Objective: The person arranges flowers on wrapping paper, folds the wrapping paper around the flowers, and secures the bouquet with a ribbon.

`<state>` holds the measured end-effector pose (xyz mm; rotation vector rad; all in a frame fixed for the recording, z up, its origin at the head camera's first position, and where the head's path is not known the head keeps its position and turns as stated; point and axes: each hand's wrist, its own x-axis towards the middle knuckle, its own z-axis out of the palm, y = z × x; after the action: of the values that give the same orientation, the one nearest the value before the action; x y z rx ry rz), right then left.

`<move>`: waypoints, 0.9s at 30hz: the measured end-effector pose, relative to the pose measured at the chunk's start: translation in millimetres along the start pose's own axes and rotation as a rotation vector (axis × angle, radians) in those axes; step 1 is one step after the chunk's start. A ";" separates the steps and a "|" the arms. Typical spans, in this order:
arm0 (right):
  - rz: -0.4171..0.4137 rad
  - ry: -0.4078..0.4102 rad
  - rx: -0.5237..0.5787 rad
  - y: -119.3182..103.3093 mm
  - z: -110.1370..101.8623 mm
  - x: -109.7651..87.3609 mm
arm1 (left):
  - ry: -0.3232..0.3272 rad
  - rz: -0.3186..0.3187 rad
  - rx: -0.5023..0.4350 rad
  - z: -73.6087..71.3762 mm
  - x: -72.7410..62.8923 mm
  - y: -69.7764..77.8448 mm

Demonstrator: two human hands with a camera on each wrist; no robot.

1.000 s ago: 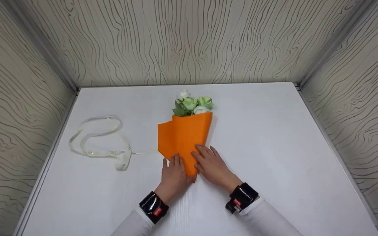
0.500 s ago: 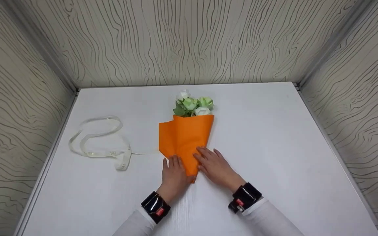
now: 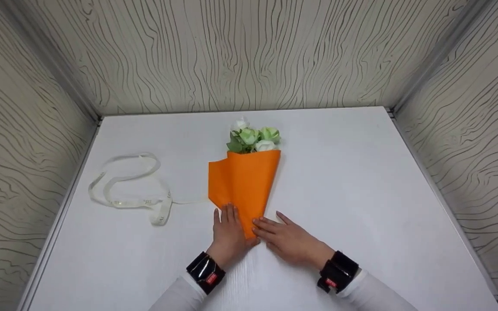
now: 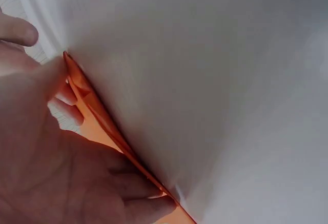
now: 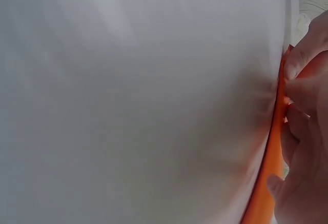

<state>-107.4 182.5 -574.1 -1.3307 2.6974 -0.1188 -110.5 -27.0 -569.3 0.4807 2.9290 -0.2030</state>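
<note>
A bunch of white and pale green flowers (image 3: 250,136) lies on the table, wrapped in orange paper (image 3: 251,181). Their stems are hidden inside the wrap, whose left flap sticks out. On the lower left side of the paper rests my left hand (image 3: 228,237), its fingers straight and its thumb near the pointed bottom. My right hand (image 3: 294,242) touches the lower right edge with extended fingers. Both wrist views look along the table, with the orange paper's edge (image 4: 115,134) beside the left palm and the folded side (image 5: 271,167) under the right fingers.
A cream ribbon (image 3: 130,203) with printed lettering lies in loose loops on the left of the white table (image 3: 361,185). One thin end runs to the paper's left flap. Wood-patterned panels (image 3: 240,56) enclose the table at the back and sides.
My right hand has slid down along the paper's right edge toward the bottom tip. The left hand stays almost in place, and the bouquet has barely shifted.
</note>
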 end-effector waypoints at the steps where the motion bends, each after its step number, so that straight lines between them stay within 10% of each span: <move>1: -0.005 -0.007 0.012 1.0 0.8 -0.6 | -0.006 0.002 0.009 0.1 0.0 -0.2; 16: -0.010 -0.062 0.055 14.7 -0.7 2.4 | -0.047 -0.028 -0.008 -2.9 2.7 0.5; 27: 0.187 -0.026 0.154 58.6 -7.8 16.1 | -0.112 -0.049 0.003 -6.8 7.4 2.8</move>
<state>-164.2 205.4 -575.3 -1.0263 2.7107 -0.2810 -117.4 -21.0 -564.3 0.3854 2.8330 -0.2333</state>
